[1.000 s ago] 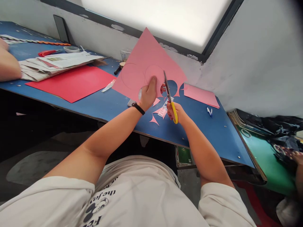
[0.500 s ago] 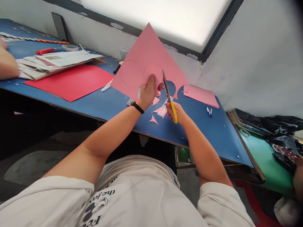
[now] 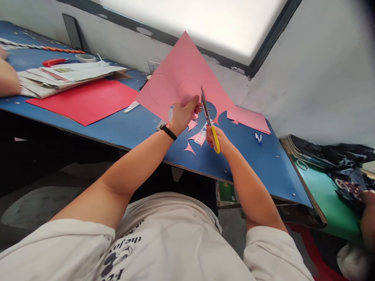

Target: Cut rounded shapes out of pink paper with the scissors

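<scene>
The person's left hand [image 3: 183, 114] pinches the lower edge of a large pink paper sheet [image 3: 181, 66]. The sheet is held up in the air above the middle of the blue-topped table [image 3: 131, 125], with one corner pointing past the far edge. The right hand [image 3: 216, 139] is clenched through the loops of the yellow-handled steel scissors [image 3: 208, 119], whose blades stand in the sheet just beside the left hand's fingers [image 3: 195, 104]. That closeness looks like the main hazard, since a snip made with the fingers so near could nick them. The sheet is gripped at one spot only, so it could sag or twist as the blades bite. The cut might then wander off a faint pencilled circle [image 3: 162, 89] or tear the narrow paper beside the cut-out curves. Pink paper scraps [image 3: 190, 147] near the front edge could slide off. Little writing can be read. The white T-shirt [image 3: 123, 249] carries dark lettering seen upside down, of which only something like "the" shows. The folded newspapers [image 3: 64, 74] toward the left end, beside a red paper sheet [image 3: 84, 99], bear print too small to make out, and so does the small printed packet [image 3: 201, 136] under the scissors. No brand shows on the scissors or on the blue-and-white pen [image 3: 258, 138] near the right end.
</scene>
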Action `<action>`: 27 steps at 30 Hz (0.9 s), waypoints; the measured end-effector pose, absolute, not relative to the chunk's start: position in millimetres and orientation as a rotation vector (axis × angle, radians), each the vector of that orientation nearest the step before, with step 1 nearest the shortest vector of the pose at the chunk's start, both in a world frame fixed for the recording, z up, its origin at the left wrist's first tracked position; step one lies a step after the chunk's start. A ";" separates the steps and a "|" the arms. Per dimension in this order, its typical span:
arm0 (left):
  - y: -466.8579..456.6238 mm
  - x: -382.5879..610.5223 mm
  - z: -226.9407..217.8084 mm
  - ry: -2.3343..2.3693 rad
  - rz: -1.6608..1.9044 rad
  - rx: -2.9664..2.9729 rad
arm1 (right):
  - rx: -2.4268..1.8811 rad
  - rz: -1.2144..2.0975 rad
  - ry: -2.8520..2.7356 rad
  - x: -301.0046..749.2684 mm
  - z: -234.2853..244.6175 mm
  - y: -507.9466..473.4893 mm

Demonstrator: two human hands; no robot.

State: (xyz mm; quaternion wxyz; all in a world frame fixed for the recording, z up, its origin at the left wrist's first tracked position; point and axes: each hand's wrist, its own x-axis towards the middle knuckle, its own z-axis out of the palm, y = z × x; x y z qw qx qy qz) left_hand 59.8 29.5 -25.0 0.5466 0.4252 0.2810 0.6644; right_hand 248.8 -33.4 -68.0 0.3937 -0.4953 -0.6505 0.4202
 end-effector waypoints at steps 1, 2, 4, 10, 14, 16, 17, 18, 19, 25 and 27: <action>28.2 59.9 -24.1 0.652 1.567 1.007 | -1.263 1.072 -1.641 249.0 -69.6 -32.6; 27.1 60.1 -23.2 0.634 1.559 1.006 | -1.269 1.080 -1.630 249.2 -71.1 -31.9; 25.7 60.5 -21.9 0.593 1.555 0.999 | -1.285 1.094 -1.607 249.2 -73.4 -31.4; 27.6 60.7 -24.2 0.574 1.541 1.018 | -1.350 1.102 -1.572 244.6 -68.5 -36.1; 24.4 59.9 -21.7 0.607 1.520 1.017 | -1.379 1.111 -1.551 241.8 -63.8 -38.6; 21.6 59.6 -18.7 0.624 1.511 1.010 | -1.377 1.107 -1.547 242.4 -64.7 -37.8; 20.3 59.6 -17.4 0.631 1.509 1.007 | -1.367 1.104 -1.550 243.1 -65.9 -37.0; 19.3 59.5 -16.4 0.638 1.507 1.005 | -1.353 1.099 -1.554 243.9 -67.4 -36.0; 18.6 59.5 -15.8 0.641 1.506 1.005 | -1.338 1.093 -1.557 244.7 -69.0 -35.0; 18.8 59.1 -17.8 0.633 1.519 1.018 | -1.296 1.077 -1.569 245.2 -70.5 -33.8; 19.6 59.0 -19.2 0.645 1.518 1.039 | -1.316 1.073 -1.561 243.8 -67.2 -35.7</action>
